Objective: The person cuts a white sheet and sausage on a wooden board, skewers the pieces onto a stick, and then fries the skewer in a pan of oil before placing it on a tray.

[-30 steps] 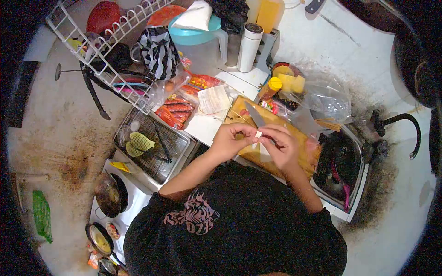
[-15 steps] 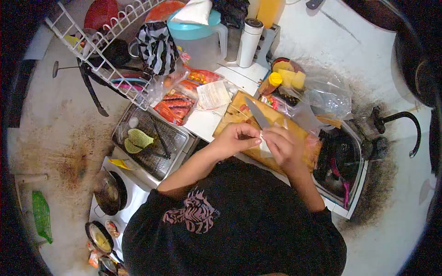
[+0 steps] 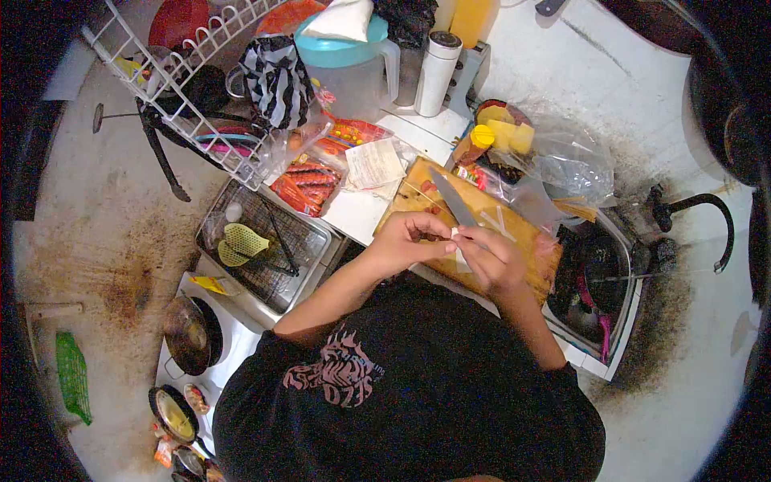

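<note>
Over the wooden cutting board [image 3: 526,269], my left hand [image 3: 414,243] and my right hand [image 3: 491,255] meet with fingertips pinched together. A small white piece [image 3: 454,233] shows between them; its kind is too small to make out. A knife [image 3: 452,197] lies on the board just beyond the fingers, its blade pointing away and its handle end hidden by my right hand. Thin white strips [image 3: 499,222] rest on the board beyond my right hand. Small reddish pieces [image 3: 427,186] and a thin stick lie near the board's far left part.
Packed red sausages [image 3: 307,186] and a paper [image 3: 375,165] lie left of the board. Behind stand a lidded pitcher [image 3: 345,76] and a white bottle [image 3: 438,74]. A yellow-capped jar [image 3: 480,138] and clear plastic bags [image 3: 570,165] sit beyond it. The sink [image 3: 634,309] is right.
My right fingers have shifted slightly, and the white strips on the board show more clearly. Both hands stay together around the small white piece.
</note>
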A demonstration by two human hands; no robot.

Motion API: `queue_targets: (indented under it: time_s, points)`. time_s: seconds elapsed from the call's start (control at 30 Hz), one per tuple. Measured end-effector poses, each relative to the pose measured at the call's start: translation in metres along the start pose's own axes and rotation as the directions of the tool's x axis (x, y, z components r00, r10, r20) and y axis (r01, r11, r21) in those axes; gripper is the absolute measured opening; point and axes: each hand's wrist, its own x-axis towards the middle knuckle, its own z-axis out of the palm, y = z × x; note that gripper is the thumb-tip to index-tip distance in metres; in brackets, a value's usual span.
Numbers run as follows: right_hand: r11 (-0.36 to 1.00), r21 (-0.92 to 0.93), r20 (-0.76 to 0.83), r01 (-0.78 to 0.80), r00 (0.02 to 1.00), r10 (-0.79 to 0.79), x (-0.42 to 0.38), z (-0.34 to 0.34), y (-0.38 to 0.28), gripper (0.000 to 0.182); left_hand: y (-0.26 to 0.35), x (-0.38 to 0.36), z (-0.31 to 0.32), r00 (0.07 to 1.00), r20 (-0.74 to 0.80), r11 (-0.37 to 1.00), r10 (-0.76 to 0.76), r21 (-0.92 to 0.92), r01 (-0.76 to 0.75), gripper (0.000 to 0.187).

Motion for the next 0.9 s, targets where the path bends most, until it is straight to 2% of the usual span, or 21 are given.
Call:
queue_targets:
  time_s: [0.07,0.17,0.23,0.33,0.37,0.43,0.5,0.57,0.67,0.73,0.83,0.9]
  points:
    - [0.999,0.044,0.014,-0.028,1.0,0.027,-0.002,0.003,0.0,0.02,-0.004,0.0,-0.002,0.998,-0.034,0.999,-0.052,-0.005,0.052,0.01]
    - [0.974,0.182,0.031,-0.131,0.991,0.128,-0.002,0.008,-0.003,0.025,-0.011,0.0,-0.003,0.996,-0.08,0.997,0.049,-0.061,-0.054,0.012]
    - [0.952,0.256,0.023,-0.169,0.985,0.169,0.003,0.011,-0.002,0.024,-0.01,-0.004,-0.006,0.991,-0.129,0.999,0.027,0.041,-0.022,0.011]
    - [0.862,0.389,-0.018,-0.325,0.933,0.36,0.011,0.02,-0.009,0.022,0.0,-0.013,-0.008,0.977,-0.212,0.993,0.013,0.118,0.012,0.011]
    - [0.831,0.45,-0.026,-0.327,0.925,0.378,0.013,0.024,-0.009,0.021,0.003,-0.017,-0.009,0.972,-0.233,0.991,0.011,0.13,0.02,0.01]
    - [0.781,0.544,-0.02,-0.306,0.926,0.377,0.016,0.032,-0.007,0.021,0.004,-0.021,-0.014,0.957,-0.257,0.949,0.134,0.312,-0.049,0.011]
    - [0.775,0.582,-0.02,-0.248,0.948,0.318,0.021,0.037,-0.007,0.02,0.01,-0.027,-0.02,0.95,-0.294,0.908,0.104,0.418,0.03,0.011]
    - [0.748,0.626,-0.013,-0.218,0.957,0.289,0.026,0.044,-0.01,0.019,0.004,-0.033,-0.03,0.935,-0.322,0.908,0.146,0.419,0.002,0.011]
    - [0.737,0.634,0.026,-0.234,0.959,0.282,0.033,0.05,-0.018,0.015,-0.003,-0.038,-0.045,0.924,-0.361,0.943,0.127,0.334,0.001,0.009]
    - [0.808,0.558,-0.026,-0.19,0.969,0.246,0.037,0.056,-0.023,0.015,0.002,-0.041,-0.051,0.927,-0.354,0.965,0.126,0.261,-0.031,0.009]
    - [0.903,0.42,-0.131,-0.091,0.978,0.16,0.045,0.066,-0.028,0.016,0.003,-0.043,-0.064,0.928,-0.367,0.978,0.06,0.207,0.019,0.01]
    - [0.952,0.304,-0.208,-0.019,0.974,0.086,0.05,0.072,-0.03,0.018,0.011,-0.043,-0.065,0.928,-0.362,0.976,0.085,0.22,-0.003,0.011]
